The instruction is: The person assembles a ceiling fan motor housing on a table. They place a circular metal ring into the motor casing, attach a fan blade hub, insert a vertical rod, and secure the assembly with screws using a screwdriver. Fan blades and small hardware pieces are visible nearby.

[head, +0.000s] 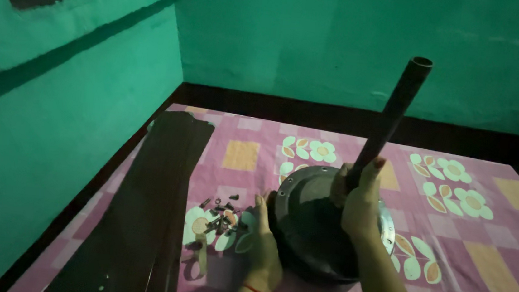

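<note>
Steadying a fan motor (318, 223) on the bed (493, 260), blades (142, 204) stacked left, screws (222, 215) between. Right hand (359, 205) fingers wrapped around the rod (394, 114), left hand (266, 244) fingers spread flat against the housing. Probably calls for a firm, upright hold before any turning.

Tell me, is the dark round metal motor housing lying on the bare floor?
No, the dark round metal motor housing rests on the pink checked cloth with flowers, held by the left hand and right hand.
</note>
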